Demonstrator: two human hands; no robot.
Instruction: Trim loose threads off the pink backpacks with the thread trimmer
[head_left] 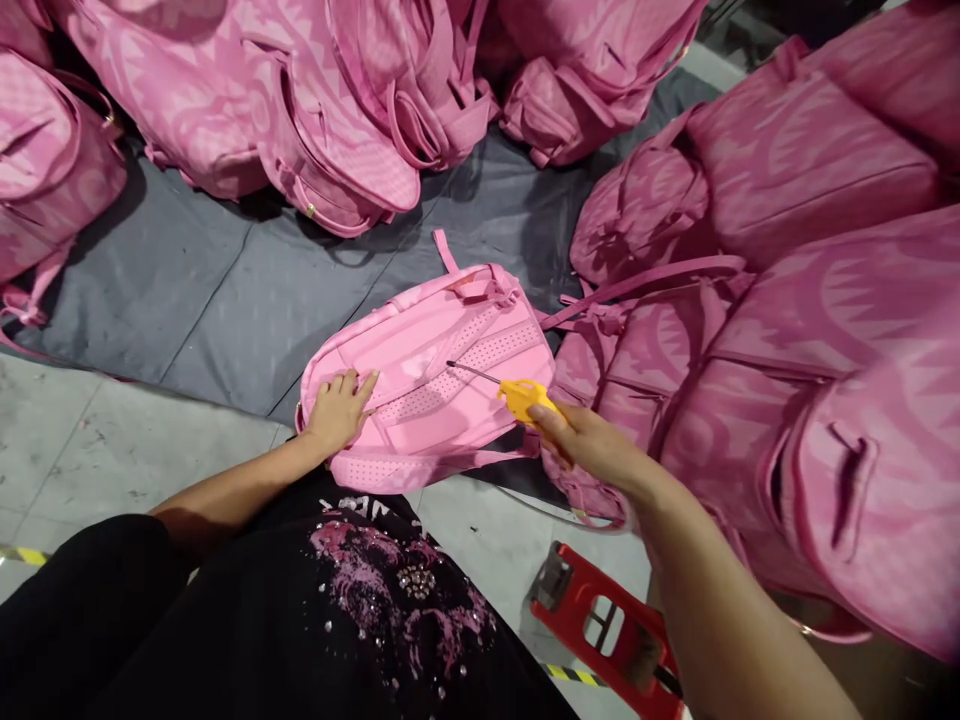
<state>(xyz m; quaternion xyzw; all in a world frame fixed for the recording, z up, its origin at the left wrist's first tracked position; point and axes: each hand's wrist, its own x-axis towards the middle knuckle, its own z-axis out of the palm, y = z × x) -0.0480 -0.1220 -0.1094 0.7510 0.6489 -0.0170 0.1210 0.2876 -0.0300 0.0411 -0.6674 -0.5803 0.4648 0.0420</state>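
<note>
A pink backpack [420, 375] lies in front of me with its strap side up, on the grey sheet. My left hand [339, 412] rests on its left end, fingers spread and flat against the fabric. In my right hand [581, 440] is a yellow air blow gun [525, 397], gripped by its handle. Its thin dark nozzle points left, over the dotted shoulder strap [480, 345]; whether the tip touches the fabric I cannot tell. The lower part of the handle is hidden by my fingers.
Several patterned pink backpacks [217, 100] are piled along the back, with more backpacks [795, 370] stacked close on the right. Grey sheet [202, 270] covers the surface beneath. A red metal frame [600, 610] stands on the tiled floor [82, 430] by my right arm.
</note>
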